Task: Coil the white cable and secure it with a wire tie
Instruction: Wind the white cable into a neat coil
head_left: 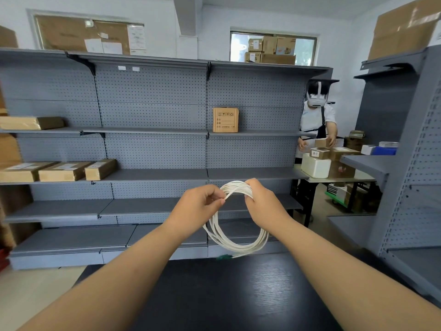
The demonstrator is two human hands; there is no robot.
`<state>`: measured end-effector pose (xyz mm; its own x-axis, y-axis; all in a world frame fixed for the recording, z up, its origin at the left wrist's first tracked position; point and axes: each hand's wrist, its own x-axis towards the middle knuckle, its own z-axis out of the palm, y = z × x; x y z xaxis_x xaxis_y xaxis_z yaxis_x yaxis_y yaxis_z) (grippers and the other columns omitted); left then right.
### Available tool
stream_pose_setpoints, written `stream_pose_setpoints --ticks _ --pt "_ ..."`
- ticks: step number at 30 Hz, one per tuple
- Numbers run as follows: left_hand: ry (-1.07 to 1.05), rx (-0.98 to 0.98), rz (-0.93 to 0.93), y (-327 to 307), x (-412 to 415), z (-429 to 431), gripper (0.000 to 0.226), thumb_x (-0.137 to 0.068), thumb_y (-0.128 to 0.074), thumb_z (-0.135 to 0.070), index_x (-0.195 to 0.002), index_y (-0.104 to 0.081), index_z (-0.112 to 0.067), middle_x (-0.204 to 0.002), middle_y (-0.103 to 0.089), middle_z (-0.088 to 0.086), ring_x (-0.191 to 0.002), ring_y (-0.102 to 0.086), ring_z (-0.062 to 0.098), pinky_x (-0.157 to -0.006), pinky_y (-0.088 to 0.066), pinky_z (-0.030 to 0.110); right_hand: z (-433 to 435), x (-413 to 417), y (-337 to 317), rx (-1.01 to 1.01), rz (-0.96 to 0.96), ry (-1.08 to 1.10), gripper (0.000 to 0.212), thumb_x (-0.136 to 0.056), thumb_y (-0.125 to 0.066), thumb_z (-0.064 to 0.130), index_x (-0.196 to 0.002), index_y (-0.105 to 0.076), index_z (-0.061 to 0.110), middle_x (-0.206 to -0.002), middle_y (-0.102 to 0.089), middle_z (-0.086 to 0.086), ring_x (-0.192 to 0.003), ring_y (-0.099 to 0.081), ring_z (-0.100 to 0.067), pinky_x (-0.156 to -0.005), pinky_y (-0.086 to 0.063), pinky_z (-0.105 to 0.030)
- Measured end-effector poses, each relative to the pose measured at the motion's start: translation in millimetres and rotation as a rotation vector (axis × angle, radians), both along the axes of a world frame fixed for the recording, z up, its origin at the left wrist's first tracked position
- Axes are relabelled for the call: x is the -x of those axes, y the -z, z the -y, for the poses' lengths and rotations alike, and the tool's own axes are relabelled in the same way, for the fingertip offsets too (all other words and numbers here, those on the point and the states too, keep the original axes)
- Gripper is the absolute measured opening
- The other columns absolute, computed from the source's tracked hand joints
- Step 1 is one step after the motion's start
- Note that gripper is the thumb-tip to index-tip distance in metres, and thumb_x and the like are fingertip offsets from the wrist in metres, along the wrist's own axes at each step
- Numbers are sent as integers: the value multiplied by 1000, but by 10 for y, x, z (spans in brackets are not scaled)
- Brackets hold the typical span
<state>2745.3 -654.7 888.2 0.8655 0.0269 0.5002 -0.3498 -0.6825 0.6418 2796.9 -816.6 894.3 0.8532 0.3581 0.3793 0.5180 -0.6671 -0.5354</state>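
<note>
- Cartons (64,172) are sitting in a row on the grey shelving (152,174) far to the left, well apart from my work.
- My left hand (199,206) is pinching a single white strand between thumb and fingertips, just beside the top of the coil. I cannot tell whether that strand is the cable's loose end or a tie.
- The white cable (238,247) is hanging in the air between my hands as a bundle of loops, above the far edge of the black bench (238,295). A green plug (223,257) is dangling at its foot, near the bench top.
- The cable is looking light and limp yet springy. Its loops are fanning apart at the bottom, so I judge they will slip loose unless squeezed together at one spot, best at the top where the turns are lying bunched.
- My right hand (262,201) is gripping that bunched top, fingers curled round the turns.
- No wire tie is showing plainly, so I reckon the securing is not yet done.
- A person (316,120) is handling small boxes at a table far to the right.
</note>
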Motion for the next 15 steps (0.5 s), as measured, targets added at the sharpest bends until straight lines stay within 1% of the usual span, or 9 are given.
stream_pose_setpoints --ticks 2,3,5,6,9,11,12,13,15 --pt "-39 -54 35 12 -32 -18 5 -83 -67 -14 -83 -68 -20 -81 -56 -12 -79 -52 4 -76 -37 22 -7 5 -11 3 11 -15 21 -96 -38 12 -116 -45 13 -90 -57 -9 -73 -51 -24 -62 -38 -31" --pt "-62 -74 58 9 -43 -24 5 -81 -70 -16 -81 -68 -20 -79 -49 -15 -78 -47 2 -78 -35 22 -12 11 -16 4 15 -24 20 -96 -38 12 -115 -45 13 -89 -57 -8 -73 -50 -23 -62 -37 -31" --pt "-115 -97 103 8 -61 -26 15 -76 -75 -20 -73 -62 -28 -81 -43 -14 -83 -43 6 -80 -34 24 -24 19 -26 -3 17 -41 20 -97 -38 13 -116 -46 14 -88 -57 -7 -72 -49 -22 -58 -36 -31" --pt "-156 -112 116 2 -65 -25 21 -75 -76 -22 -74 -56 -29 -85 -43 -12 -87 -43 9 -81 -33 24 -29 22 -32 -10 18 -50 20 -97 -38 13 -115 -46 14 -88 -56 -6 -72 -49 -22 -57 -35 -31" --pt "-234 -125 115 -8 -71 -35 37 -74 -76 -28 -98 -49 -21 -101 -46 -5 -101 -45 14 -88 -34 24 -39 25 -49 -21 20 -70 21 -97 -38 13 -115 -47 14 -89 -57 -6 -75 -50 -22 -62 -36 -31" --pt "-193 -103 33 -21 -77 -52 54 -77 -73 -31 -121 -46 -18 -113 -51 -4 -110 -47 14 -95 -36 26 -45 20 -53 -32 13 -79 21 -96 -38 13 -115 -47 16 -91 -58 -6 -77 -51 -23 -65 -38 -31" --pt "-171 -101 -13 -31 -81 -60 57 -79 -71 -31 -128 -45 -17 -115 -52 -4 -112 -48 13 -95 -37 26 -49 19 -52 -40 8 -84 21 -96 -38 14 -115 -48 16 -92 -59 -7 -77 -52 -23 -65 -38 -32" --pt "-157 -127 -39 -40 -85 -61 53 -82 -68 -32 -128 -47 -17 -113 -53 -4 -110 -50 14 -92 -37 25 -52 20 -48 -46 5 -91 21 -96 -38 14 -115 -48 16 -91 -59 -6 -76 -51 -22 -65 -38 -32" --pt "-171 -237 -22 -53 -88 -53 34 -85 -64 -33 -114 -56 -17 -100 -52 -4 -98 -52 16 -79 -35 23 -62 19 -37 -47 6 -109 22 -96 -39 13 -116 -48 16 -89 -57 -3 -73 -50 -19 -63 -37 -30"
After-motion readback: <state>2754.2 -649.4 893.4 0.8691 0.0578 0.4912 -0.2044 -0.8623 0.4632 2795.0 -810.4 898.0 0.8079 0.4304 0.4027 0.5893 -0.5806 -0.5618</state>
